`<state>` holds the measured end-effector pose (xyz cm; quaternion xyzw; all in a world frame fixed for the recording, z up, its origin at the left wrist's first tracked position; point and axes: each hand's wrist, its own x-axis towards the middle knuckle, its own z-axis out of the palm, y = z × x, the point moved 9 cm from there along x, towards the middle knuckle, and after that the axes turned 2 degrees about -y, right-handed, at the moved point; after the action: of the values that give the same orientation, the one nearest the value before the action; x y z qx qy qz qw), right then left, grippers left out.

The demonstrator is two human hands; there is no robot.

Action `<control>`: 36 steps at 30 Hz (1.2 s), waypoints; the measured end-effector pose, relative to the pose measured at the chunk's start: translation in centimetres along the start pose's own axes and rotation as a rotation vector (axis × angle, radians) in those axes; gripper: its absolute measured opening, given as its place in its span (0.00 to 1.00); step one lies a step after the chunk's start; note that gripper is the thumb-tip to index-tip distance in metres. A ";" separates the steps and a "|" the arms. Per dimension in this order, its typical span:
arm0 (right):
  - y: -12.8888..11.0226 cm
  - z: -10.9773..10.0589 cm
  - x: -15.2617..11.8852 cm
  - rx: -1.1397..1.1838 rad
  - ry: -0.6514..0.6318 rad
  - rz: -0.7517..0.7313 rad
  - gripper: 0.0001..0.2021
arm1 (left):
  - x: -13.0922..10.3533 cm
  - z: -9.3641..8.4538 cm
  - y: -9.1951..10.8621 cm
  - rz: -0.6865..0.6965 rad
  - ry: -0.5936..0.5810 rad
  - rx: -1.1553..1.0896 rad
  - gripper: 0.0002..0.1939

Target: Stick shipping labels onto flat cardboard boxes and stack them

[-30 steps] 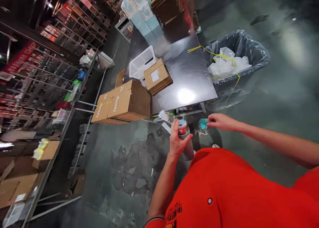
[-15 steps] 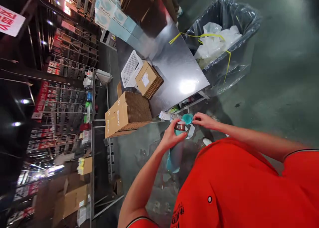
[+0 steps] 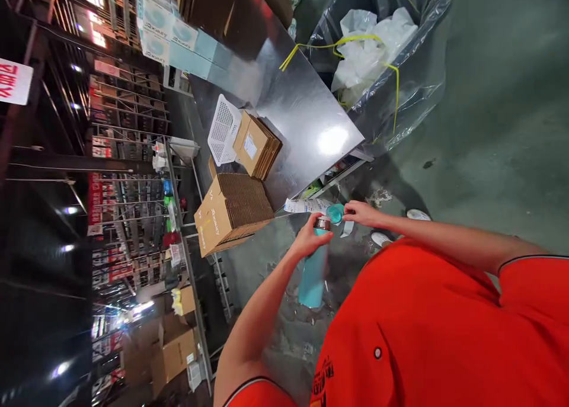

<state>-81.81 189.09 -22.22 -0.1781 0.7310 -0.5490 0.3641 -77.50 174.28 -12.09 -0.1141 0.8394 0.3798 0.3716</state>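
Note:
My left hand (image 3: 311, 238) is wrapped round the silver-banded neck of a tall teal bottle (image 3: 312, 276), which looks like a vacuum flask. At the bottle's top, my right hand (image 3: 361, 212) pinches the edge of a round teal lid (image 3: 335, 212). The lid is beside the bottle's mouth, and I cannot tell whether they touch. A printed paper strip (image 3: 306, 205) extends from behind the lid toward the table. Another pale strip (image 3: 347, 228) hangs below my right fingers; what it is fixed to is hidden.
A metal table (image 3: 306, 117) holds a white basket (image 3: 223, 128), flattened cartons (image 3: 256, 145) and light-blue boxes (image 3: 178, 39). Folded cardboard (image 3: 233, 211) stands at its near corner. A bin lined with clear plastic (image 3: 400, 93) is beside it. Another person's legs (image 3: 278, 1) show beyond.
The view has shifted and turned, so the table and bin appear displaced. My hands keep their holds; the bottle now shows more clearly, and both my shoes have come into view.

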 end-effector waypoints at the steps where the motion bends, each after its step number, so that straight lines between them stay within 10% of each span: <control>1: 0.2 -0.1 0.1 -0.001 -0.001 0.005 0.11 | 0.2 0.2 -0.2 -0.002 -0.006 -0.003 0.33; 36: -1.8 0.7 -2.5 0.205 -0.259 0.050 0.20 | -2.6 2.9 0.5 0.058 0.060 -0.038 0.35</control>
<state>-79.82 189.66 -19.78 -0.1909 0.6225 -0.5839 0.4849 -74.35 176.51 -11.23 -0.1081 0.8458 0.4026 0.3329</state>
